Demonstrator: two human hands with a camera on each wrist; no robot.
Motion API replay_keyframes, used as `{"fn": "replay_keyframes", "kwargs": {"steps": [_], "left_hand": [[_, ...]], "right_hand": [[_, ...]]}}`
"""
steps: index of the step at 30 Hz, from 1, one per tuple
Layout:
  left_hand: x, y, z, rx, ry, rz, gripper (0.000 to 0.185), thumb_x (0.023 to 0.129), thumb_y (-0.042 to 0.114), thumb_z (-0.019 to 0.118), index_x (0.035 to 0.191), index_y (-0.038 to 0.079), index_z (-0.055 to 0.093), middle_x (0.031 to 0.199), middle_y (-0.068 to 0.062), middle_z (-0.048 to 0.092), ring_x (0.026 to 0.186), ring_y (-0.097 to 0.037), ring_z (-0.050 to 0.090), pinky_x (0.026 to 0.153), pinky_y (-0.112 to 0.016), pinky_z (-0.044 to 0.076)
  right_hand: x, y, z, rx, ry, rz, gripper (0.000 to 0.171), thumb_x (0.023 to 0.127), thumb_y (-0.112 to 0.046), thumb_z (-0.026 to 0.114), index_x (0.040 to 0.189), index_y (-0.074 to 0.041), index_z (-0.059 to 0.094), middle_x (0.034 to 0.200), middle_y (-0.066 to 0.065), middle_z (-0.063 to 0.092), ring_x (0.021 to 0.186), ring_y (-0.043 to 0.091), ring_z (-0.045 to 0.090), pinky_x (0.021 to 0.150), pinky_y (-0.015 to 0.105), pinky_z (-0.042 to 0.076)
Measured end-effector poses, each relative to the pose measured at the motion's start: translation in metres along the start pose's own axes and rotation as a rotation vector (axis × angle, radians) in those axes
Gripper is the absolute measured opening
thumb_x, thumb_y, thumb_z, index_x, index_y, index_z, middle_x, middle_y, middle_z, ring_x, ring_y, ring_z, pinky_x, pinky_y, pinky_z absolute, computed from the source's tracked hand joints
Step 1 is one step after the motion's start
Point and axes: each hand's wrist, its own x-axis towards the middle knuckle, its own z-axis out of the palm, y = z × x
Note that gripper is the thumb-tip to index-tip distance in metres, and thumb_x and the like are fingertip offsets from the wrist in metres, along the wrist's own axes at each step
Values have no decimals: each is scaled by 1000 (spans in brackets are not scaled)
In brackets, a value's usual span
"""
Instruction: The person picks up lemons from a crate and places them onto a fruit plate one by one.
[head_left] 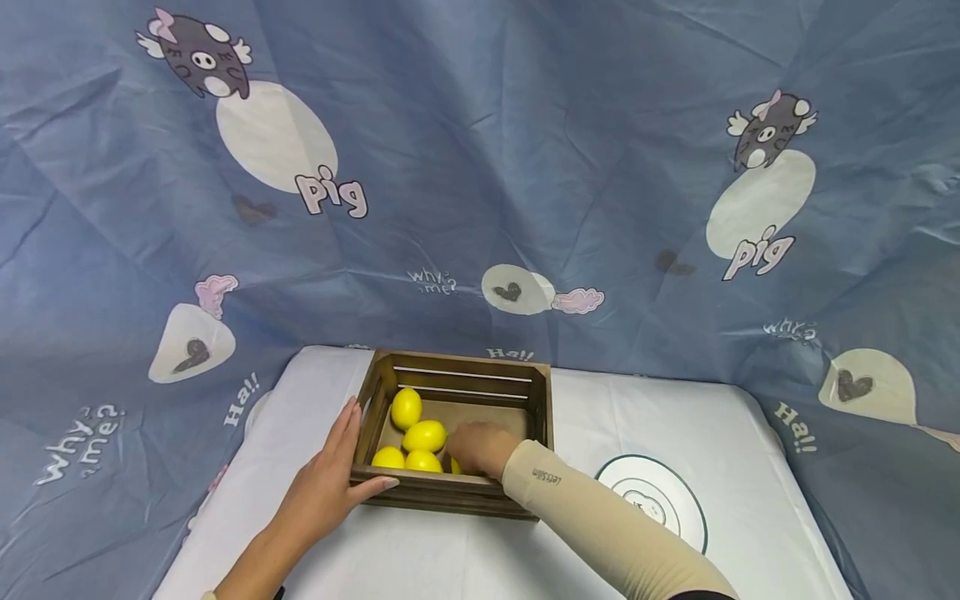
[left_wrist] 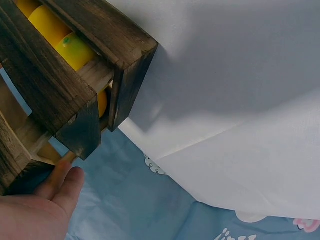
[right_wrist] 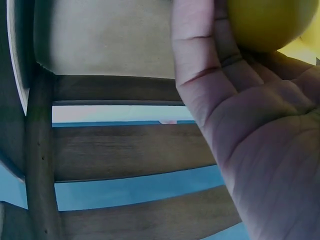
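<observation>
Near the front edge of the white-covered table [head_left: 420, 558], the dark wooden crate [head_left: 450, 492] holds several yellow lemons [head_left: 424, 435], most bunched in its near left corner and one [head_left: 406, 407] lying further back by the left wall. The left hand [head_left: 330, 483] lies along the crate's left side with its fingers straight against the wood and the thumb over the near left corner, while the right hand [head_left: 480, 448], in a beige sleeve [head_left: 600, 525], reaches into the crate with fingers curled around a lemon [right_wrist: 265, 22] against the near wall. To the right of the crate a round white plate [head_left: 660, 500] with a dark rim sits near the table's right edge, and a blue cartoon-pig cloth [head_left: 480, 167] hangs behind the far edge.
</observation>
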Motion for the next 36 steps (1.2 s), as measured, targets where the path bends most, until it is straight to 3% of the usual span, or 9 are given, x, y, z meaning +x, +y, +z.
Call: {"fn": "replay_keyframes", "kwargs": {"steps": [7, 11, 15, 21, 29, 36], "left_hand": [[0, -1, -1, -2, 11, 4, 119, 86, 49, 86, 168, 4, 13, 173, -18, 10, 119, -47, 63, 83, -57, 58], [0, 0, -1, 1, 11, -3, 118, 86, 50, 85, 168, 3, 13, 173, -18, 10, 116, -47, 64, 81, -56, 58], [-1, 1, 0, -7, 23, 0, 117, 86, 51, 84, 167, 3, 15, 173, -18, 10, 115, -47, 64, 79, -56, 58], [-6, 2, 3, -24, -2, -11, 118, 86, 53, 84, 167, 3, 15, 173, -18, 10, 116, -46, 64, 79, -54, 59], [-5, 2, 2, -5, 9, 7, 117, 85, 52, 85, 167, 3, 17, 173, -17, 11, 115, -45, 65, 79, -53, 59], [-1, 2, -1, -4, -9, -13, 117, 86, 54, 83, 167, 4, 15, 173, -18, 10, 112, -43, 66, 76, -51, 59]], "right_hand": [[5, 2, -4, 6, -17, 37, 25, 85, -12, 81, 104, -28, 81, 85, -8, 67, 71, 11, 56, 64, 26, 50], [5, 2, -7, 54, -42, 96, 8, 86, -19, 81, 83, -20, 74, 74, -6, 61, 65, 13, 53, 59, 27, 47], [3, 1, -10, 82, -42, 133, 33, 88, -29, 79, 65, -16, 59, 67, -2, 56, 61, 14, 49, 58, 29, 46], [-1, 4, -7, 132, -28, 134, 47, 91, -50, 77, 65, -17, 56, 69, -2, 55, 65, 15, 51, 63, 32, 48], [-4, 17, -11, 282, 5, 156, 50, 86, -55, 78, 62, -18, 54, 61, -5, 42, 59, 13, 46, 55, 28, 41], [-11, 19, -24, 276, -10, 151, 53, 87, -61, 75, 64, -17, 55, 64, -4, 45, 60, 15, 48, 56, 30, 42]]}}
